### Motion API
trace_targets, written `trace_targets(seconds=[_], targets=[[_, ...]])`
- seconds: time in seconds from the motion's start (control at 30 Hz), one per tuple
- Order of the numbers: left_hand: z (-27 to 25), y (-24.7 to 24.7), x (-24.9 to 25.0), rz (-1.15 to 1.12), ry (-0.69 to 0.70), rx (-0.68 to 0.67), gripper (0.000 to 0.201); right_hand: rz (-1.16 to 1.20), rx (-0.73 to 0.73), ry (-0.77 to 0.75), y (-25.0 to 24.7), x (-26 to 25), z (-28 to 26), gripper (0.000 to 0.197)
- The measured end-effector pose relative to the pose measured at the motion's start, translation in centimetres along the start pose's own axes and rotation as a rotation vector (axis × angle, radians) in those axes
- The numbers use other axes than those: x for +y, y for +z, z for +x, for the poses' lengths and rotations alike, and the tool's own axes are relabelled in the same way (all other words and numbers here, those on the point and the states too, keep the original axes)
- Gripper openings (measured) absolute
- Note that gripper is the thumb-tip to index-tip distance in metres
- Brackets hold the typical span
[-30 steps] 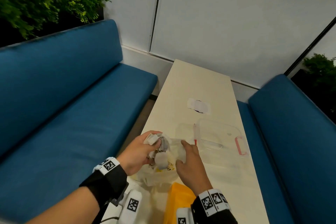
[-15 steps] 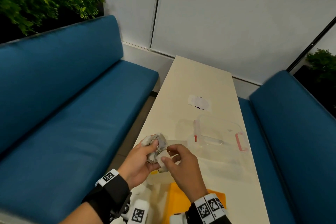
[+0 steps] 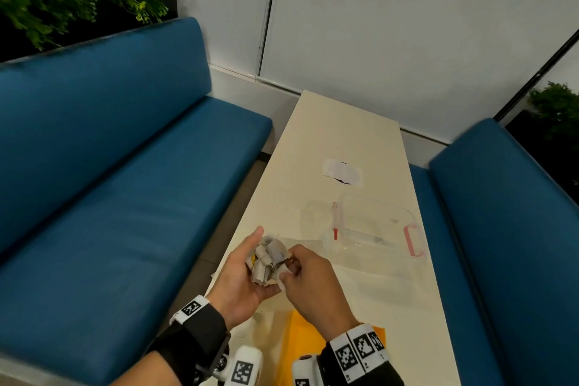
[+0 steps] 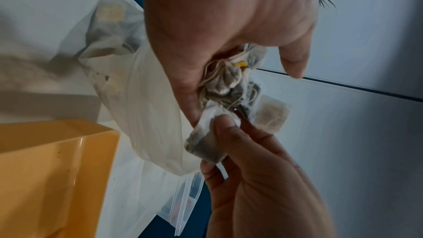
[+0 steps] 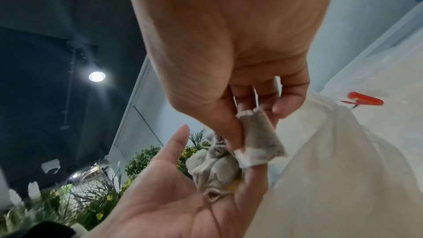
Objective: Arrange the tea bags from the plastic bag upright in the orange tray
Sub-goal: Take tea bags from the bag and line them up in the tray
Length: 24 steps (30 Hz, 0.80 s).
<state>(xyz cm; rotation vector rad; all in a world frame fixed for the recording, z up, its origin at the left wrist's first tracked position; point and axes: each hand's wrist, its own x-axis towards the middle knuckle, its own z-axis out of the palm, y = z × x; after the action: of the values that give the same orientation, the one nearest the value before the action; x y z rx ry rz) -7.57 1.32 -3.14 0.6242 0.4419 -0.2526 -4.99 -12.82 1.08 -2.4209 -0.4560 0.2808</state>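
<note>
Left hand [image 3: 241, 276], palm up, fingers loosely cupped around a tangled clump of tea bags [image 3: 266, 263] above the table [image 3: 344, 135]. At its 3 o'clock, right hand [image 3: 313, 282] pinches one tea bag [image 4: 206, 142] at the clump's edge. Plastic bag [image 4: 155, 124] lies beneath; orange tray [image 3: 300, 341] at 6 o'clock; clear lidded box [image 3: 376, 226] at 1 o'clock.

Orange tray [image 3: 305, 335] mostly hidden under the right hand [image 3: 313, 285] and wrist, cut by the head view's bottom edge. Tea bags [image 3: 266, 262] in the left hand [image 3: 241, 279] are a tangled clump, count unreadable. Plastic bag [image 4: 146, 115] contents blurred, maybe more bags inside.
</note>
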Motion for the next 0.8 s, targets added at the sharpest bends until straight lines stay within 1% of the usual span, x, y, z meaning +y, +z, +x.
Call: trace_targets(seconds=[0.07,0.13,0.2,0.27,0.33,0.4,0.5,0.53,0.57,0.6,0.67,0.7,0.73,0.77,0.8], targets=[[0.2,0.1,-0.4,0.046,0.039,0.014,0.068,-0.063,-0.024,-0.033,-0.1,-0.4,0.1,0.018],[0.3,0.2,-0.7,0.064,0.076,0.036,0.056,-0.089,-0.03,-0.054,-0.4,-0.8,0.2,0.016],[0.4,0.2,-0.6,0.04,0.092,0.077,0.045,-0.072,-0.029,-0.048,-0.5,-0.9,0.3,0.015],[0.5,0.1,-0.4,0.021,0.095,0.105,0.043,-0.036,-0.033,-0.021,-0.6,-0.7,0.2,0.02],[0.5,-0.1,0.0,-0.007,0.097,0.115,0.03,-0.002,-0.019,-0.003,-1.0,-0.5,-0.2,0.017],[0.2,-0.2,0.4,-0.05,0.106,0.095,0.02,0.029,0.016,0.009,-1.6,-0.1,-0.5,0.015],[-0.5,-0.8,0.9,-0.08,0.106,0.044,0.017,0.062,0.047,0.036,-2.7,0.7,-1.3,0.016],[-0.8,-1.2,1.0,-0.073,0.097,0.03,0.02,0.079,0.06,0.039,-3.0,1.1,-1.6,0.017],[-1.2,-1.7,1.0,-0.064,0.081,0.01,0.028,0.096,0.076,0.034,-3.3,1.5,-1.9,0.018],[-1.6,-2.3,0.8,-0.048,0.058,-0.011,0.039,0.105,0.095,0.025,-3.5,2.0,-2.2,0.021],[-2.3,-3.5,0.4,-0.002,-0.003,-0.055,0.071,0.098,0.118,0.021,-3.8,3.0,-2.7,0.026],[-2.7,-4.1,0.1,0.028,-0.037,-0.072,0.083,0.088,0.121,0.026,-3.8,3.6,-3.0,0.027],[-3.1,-4.6,-0.3,0.051,-0.069,-0.086,0.088,0.073,0.121,0.034,-3.8,4.1,-3.2,0.028],[-3.5,-5.0,-0.7,0.06,-0.099,-0.089,0.088,0.057,0.116,0.043,-3.8,4.7,-3.4,0.029],[-3.8,-5.4,-1.3,0.061,-0.126,-0.083,0.084,0.042,0.105,0.06,-3.7,5.3,-3.6,0.029]])
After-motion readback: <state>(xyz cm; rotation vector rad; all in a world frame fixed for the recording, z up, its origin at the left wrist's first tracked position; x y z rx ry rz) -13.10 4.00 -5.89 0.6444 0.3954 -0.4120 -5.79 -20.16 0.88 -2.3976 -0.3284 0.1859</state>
